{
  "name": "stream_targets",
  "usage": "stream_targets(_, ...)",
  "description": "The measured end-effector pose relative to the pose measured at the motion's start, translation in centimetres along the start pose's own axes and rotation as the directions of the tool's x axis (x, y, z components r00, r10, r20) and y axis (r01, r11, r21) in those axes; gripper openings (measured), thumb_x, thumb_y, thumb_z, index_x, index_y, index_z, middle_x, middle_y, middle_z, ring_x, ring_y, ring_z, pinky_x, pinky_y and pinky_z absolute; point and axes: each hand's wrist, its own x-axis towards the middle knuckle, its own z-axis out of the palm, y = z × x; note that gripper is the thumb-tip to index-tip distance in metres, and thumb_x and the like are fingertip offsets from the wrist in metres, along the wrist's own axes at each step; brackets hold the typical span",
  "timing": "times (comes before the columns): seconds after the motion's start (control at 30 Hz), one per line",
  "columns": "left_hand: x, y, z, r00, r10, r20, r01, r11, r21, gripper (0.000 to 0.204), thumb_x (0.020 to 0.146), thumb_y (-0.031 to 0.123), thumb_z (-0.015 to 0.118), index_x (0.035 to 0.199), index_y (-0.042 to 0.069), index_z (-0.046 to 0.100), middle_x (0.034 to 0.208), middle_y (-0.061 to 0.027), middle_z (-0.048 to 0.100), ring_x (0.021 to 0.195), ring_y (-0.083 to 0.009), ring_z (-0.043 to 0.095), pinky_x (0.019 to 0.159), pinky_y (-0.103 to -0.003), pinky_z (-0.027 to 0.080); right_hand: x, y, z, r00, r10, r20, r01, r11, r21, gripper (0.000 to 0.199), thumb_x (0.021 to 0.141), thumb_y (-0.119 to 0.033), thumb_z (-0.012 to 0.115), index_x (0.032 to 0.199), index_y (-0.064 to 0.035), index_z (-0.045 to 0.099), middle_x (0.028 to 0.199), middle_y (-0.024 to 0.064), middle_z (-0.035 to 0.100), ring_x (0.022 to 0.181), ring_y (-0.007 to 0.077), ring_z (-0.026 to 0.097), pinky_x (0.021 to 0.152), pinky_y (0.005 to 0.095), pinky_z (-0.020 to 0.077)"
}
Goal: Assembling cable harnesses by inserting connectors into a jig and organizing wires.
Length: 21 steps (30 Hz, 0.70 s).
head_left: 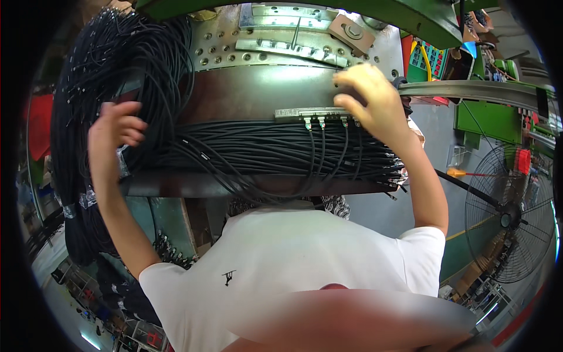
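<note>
- My right hand [372,100] rests on the right end of a metal strip [311,112], fingers curled on it.
- Four cable ends [322,123] sit plugged along the strip, cables [275,149] lying across the surface [246,94] below.
- My left hand [114,132] is loosely closed at the hanging cable bundle [117,64]; can't tell if it grips any.
- A fan [510,214] stands at right.

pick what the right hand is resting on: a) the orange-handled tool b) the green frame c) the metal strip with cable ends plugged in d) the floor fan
c: the right hand lies over the metal strip, where black cables plug in along its lower edge, well apart from the floor fan.
</note>
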Motion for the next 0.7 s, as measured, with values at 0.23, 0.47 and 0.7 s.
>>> stream_targets(0.23, -2.9, 3.1, 17.7, 0.691, -0.088, 0.717, 0.22, 0.971, -0.093, 0.043, 0.099, 0.029, 0.042, 0.126, -0.004, 0.049, 0.098, -0.012, 0.065, 0.085, -0.0136, 0.063, 0.077, -0.024, 0.05, -1.3, -1.6, 0.9, 0.99, 0.081, 0.114, -0.103, 0.973, 0.209, 0.011, 0.08, -0.007, 0.063, 0.09, -0.0022, 0.064, 0.082, 0.009, 0.06, 0.078, 0.0259, 0.057, 0.069, 0.0343, 0.0467)
stream_targets(0.47, 2.5, 7.4, 19.4, 0.735, 0.141, 0.663, 0.478, 0.586, -0.655, 0.032, 0.1, 0.029, 0.035, 0.097, 0.001, 0.052, 0.074, -0.0013, 0.053, 0.051, -0.0078, 0.044, 0.062, -0.027, 0.049, 11.6, 2.4, 3.5, 0.968, -0.067, -0.242, -0.005, 0.959, -0.284, 0.022, 0.088, -0.018, 0.053, 0.091, -0.0015, 0.067, 0.081, 0.0152, 0.066, 0.073, 0.0288, 0.064, 0.068, 0.0376, 0.0503)
stream_targets(0.7, 11.0, 9.3, 20.2, 0.834, 0.045, 0.55, 0.385, 0.667, -0.638, 0.025, 0.099, 0.02, 0.04, 0.089, -0.001, 0.049, 0.058, 0.0045, 0.033, 0.043, -0.0013, 0.024, 0.043, -0.016, 0.03, 12.2, 8.5, 4.0, 0.978, 0.205, -0.034, -0.208, 0.957, -0.204, 0.022, 0.087, -0.019, 0.05, 0.096, -0.0014, 0.062, 0.086, 0.0171, 0.063, 0.077, 0.0304, 0.06, 0.069, 0.0415, 0.0474)
